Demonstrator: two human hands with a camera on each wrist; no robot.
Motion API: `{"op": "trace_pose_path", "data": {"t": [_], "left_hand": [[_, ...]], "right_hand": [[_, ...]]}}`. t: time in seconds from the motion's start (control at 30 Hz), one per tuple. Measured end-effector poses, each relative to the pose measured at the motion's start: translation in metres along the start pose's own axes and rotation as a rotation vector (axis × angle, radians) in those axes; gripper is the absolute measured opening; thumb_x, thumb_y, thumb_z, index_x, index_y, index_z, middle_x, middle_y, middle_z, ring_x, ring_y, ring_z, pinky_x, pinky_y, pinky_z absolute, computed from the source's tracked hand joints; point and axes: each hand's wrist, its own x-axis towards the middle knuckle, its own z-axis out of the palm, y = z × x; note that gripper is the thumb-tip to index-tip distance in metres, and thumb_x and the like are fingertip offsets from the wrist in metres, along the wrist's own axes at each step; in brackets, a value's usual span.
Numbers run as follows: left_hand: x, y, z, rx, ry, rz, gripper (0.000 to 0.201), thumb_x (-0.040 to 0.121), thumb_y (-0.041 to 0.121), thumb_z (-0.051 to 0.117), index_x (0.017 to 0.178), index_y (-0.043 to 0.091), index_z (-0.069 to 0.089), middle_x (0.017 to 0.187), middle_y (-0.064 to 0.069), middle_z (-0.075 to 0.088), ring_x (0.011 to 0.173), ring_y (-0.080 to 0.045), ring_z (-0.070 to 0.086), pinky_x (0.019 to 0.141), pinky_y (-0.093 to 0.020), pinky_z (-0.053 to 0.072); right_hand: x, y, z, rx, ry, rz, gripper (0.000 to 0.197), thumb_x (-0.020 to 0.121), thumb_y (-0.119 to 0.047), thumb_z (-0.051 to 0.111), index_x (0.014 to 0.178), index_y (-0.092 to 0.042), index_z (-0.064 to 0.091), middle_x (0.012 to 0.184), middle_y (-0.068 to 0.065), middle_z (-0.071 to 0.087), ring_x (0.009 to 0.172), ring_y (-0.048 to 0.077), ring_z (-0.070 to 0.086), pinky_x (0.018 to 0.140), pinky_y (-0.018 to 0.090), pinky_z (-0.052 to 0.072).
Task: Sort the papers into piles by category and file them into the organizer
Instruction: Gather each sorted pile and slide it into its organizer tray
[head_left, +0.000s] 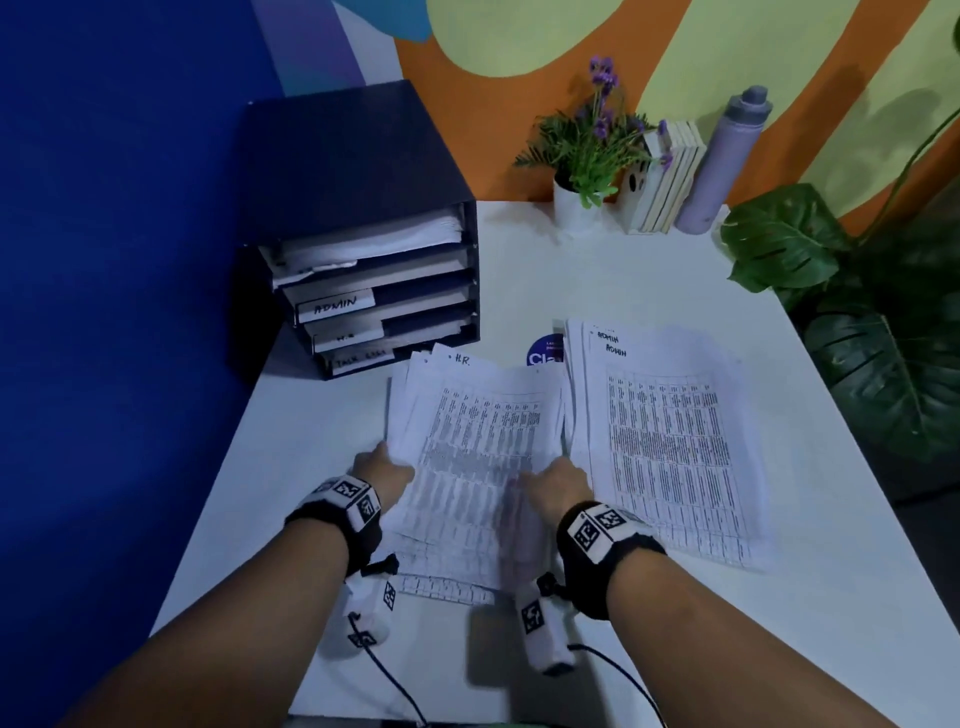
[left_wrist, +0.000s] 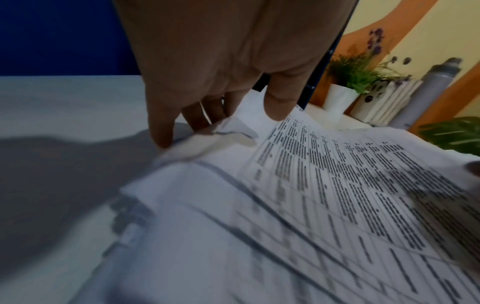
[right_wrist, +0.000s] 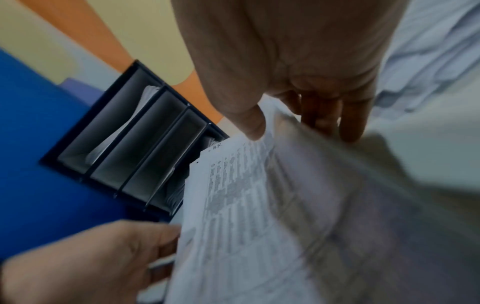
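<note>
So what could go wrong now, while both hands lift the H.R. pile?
The H.R. pile is fanned, not squared, so loose sheets could slip from the left hand or right hand. Its right edge meets the ADMIN pile, so the categories may mix. Uneven edges could catch on the organizer slots.

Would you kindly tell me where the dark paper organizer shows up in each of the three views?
Head: organizer upper left, on the table's far left corner.
Left wrist: only a dark sliver behind the fingers, upper centre.
Right wrist: left of centre, tilted, slots open.
Shared landmark: the HR pile.
</note>
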Motion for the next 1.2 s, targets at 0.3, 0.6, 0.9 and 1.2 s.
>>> {"op": "trace_pose_path", "data": {"t": [0.3,0.6,0.9,1.2], "left_hand": [[-0.030,-0.043,0.002,-0.572,-0.273,-0.190,0.020,0.088,0.019,0.056,0.100,0.007,0.065,0.098,-0.020,0.064,0.091,-0.026,0.061,0.084,-0.045,0.055],[-0.060,-0.011,-0.027,-0.942,-0.052,0.123,0.072,0.074,0.030,0.081,0.136,0.021,0.045,0.136,0.007,0.053,0.129,-0.017,0.046,0.110,-0.041,0.030],[-0.110,0.031,-0.067,-0.893,0.320,0.498,0.025,0.095,0.015,0.056,0.098,0.040,0.052,0.100,0.002,0.061,0.083,-0.012,0.058,0.068,-0.026,0.044],[-0.129,0.043,-0.073,-1.077,0.431,0.538,0.038,0.071,0.026,0.073,0.101,0.041,0.055,0.131,-0.008,0.053,0.120,-0.026,0.052,0.102,-0.043,0.042]], "right_hand": [[-0.014,-0.001,-0.012,0.067,-0.069,-0.120,0.042,0.089,-0.003,0.055,0.128,-0.007,0.037,0.122,0.016,0.053,0.107,0.032,0.057,0.085,0.035,0.050],[-0.063,-0.031,-0.069,0.432,-0.147,-0.532,0.032,0.090,-0.001,0.059,0.111,-0.024,0.060,0.109,0.012,0.066,0.100,0.030,0.064,0.091,0.044,0.055],[-0.082,-0.056,-0.078,0.800,-0.016,-0.601,0.046,0.088,0.002,0.062,0.128,-0.019,0.054,0.115,0.000,0.069,0.107,0.019,0.065,0.101,0.050,0.048],[-0.103,-0.087,-0.109,0.440,0.143,-1.128,0.077,0.079,0.016,0.044,0.137,-0.036,0.045,0.128,-0.002,0.046,0.111,-0.006,0.047,0.090,0.011,0.043]]}}
